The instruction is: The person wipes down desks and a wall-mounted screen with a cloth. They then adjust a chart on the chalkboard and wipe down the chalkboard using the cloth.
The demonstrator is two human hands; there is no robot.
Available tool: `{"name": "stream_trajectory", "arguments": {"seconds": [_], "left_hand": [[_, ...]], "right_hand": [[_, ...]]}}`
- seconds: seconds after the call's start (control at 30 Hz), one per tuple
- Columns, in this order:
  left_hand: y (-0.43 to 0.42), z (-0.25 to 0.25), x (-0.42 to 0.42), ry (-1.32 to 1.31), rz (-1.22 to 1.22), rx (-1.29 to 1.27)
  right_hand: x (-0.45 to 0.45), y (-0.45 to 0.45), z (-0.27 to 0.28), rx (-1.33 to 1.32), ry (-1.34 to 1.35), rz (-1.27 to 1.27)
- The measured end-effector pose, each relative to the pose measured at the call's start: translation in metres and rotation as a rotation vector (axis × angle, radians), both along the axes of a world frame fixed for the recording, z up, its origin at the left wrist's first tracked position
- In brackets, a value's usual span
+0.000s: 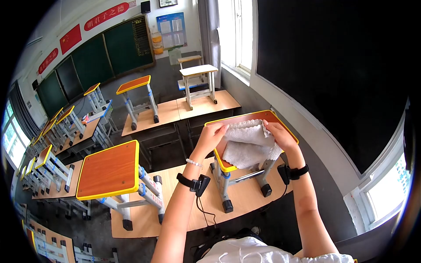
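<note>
A light grey cloth (pixel 250 147) with scalloped edges hangs folded between my two hands, over a stool (pixel 272 117) with a reddish-brown seat and yellow rim. My left hand (pixel 212 136) pinches the cloth's upper left corner. At the upper right side, my right hand (pixel 280 135) grips it between thumb and fingers. The cloth's lower part drapes across the seat's near edge; whether it rests on the seat I cannot tell. The stool stands upright on a light wooden desk (pixel 193 219).
Another yellow-rimmed stool (pixel 109 168) stands on the same desk to the left. Ahead, a stool with a pale seat (pixel 199 70) and an orange one (pixel 133 84) stand on desks. A wall with windows runs along the right. Dark cables (pixel 206 212) hang from my wrist straps.
</note>
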State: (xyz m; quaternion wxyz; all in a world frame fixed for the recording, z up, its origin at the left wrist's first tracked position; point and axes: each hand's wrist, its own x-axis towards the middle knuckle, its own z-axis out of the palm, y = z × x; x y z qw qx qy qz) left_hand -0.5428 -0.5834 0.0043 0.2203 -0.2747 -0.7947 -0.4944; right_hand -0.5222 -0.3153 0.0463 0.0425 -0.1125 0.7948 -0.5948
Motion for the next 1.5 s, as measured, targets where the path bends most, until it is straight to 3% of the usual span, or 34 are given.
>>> {"name": "stream_trajectory", "arguments": {"seconds": [0.07, 0.17, 0.27, 0.37, 0.47, 0.6, 0.7, 0.77, 0.8, 0.83, 0.9, 0.93, 0.97, 1.03, 1.2, 1.3, 1.37, 1.43, 1.5], "left_hand": [[0.008, 0.008, -0.003, 0.075, 0.030, 0.041], [0.020, 0.036, 0.001, 0.199, 0.078, 0.087], [0.032, 0.086, 0.015, 0.316, 0.052, 0.056], [0.041, 0.148, 0.050, 0.487, 0.048, 0.009], [0.045, 0.190, 0.066, 0.586, 0.126, -0.033], [0.042, 0.208, 0.030, 0.472, 0.214, -0.072], [0.034, 0.181, -0.024, 0.296, 0.247, -0.121], [0.029, 0.138, -0.059, 0.171, 0.236, -0.109], [0.024, 0.112, -0.068, 0.099, 0.371, -0.361], [0.019, 0.082, -0.063, 0.153, 0.280, -0.461], [0.024, 0.061, -0.002, 0.014, 0.081, -0.726], [0.021, 0.029, 0.012, 0.088, 0.019, -0.794], [0.027, 0.025, 0.047, -0.032, -0.031, -0.774], [0.029, -0.003, 0.082, -0.026, -0.176, -0.785], [0.037, -0.029, 0.104, 0.211, 0.047, -0.930], [0.037, -0.049, 0.092, 0.335, 0.110, -0.864], [0.041, -0.048, 0.090, 0.320, 0.090, -0.712], [0.042, -0.048, 0.088, 0.300, 0.057, -0.605], [0.041, -0.046, 0.091, 0.289, 0.046, -0.562]], "right_hand": [[0.010, -0.008, 0.015, 0.048, 0.021, -0.075], [-0.031, 0.008, -0.020, -0.331, 0.069, -0.028], [0.015, -0.005, 0.039, -0.392, 0.067, -0.247], [0.012, 0.020, 0.064, -0.506, 0.230, 0.011], [0.049, 0.006, 0.113, -0.388, 0.359, -0.131], [0.014, 0.004, 0.129, -0.209, 0.449, -0.173], [-0.045, -0.001, 0.110, -0.106, 0.337, -0.258], [-0.106, 0.011, 0.071, 0.263, 0.329, -0.223], [-0.121, 0.016, 0.045, 0.489, 0.448, -0.306], [-0.127, 0.026, 0.023, 0.532, 0.566, -0.264], [-0.123, 0.043, -0.023, 0.612, 0.803, -0.176], [-0.088, 0.040, -0.019, 0.539, 0.727, -0.127], [-0.044, 0.039, -0.007, 0.469, 0.650, -0.079], [0.001, 0.048, -0.020, 0.394, 0.721, -0.095], [0.069, 0.068, -0.073, 0.369, 0.334, -0.412], [0.063, 0.077, -0.125, 0.170, 0.163, -0.261], [0.059, 0.071, -0.141, -0.214, 0.048, -0.010], [0.057, 0.064, -0.153, -0.545, -0.122, 0.053], [0.059, 0.063, -0.153, -0.577, -0.154, 0.052]]}}
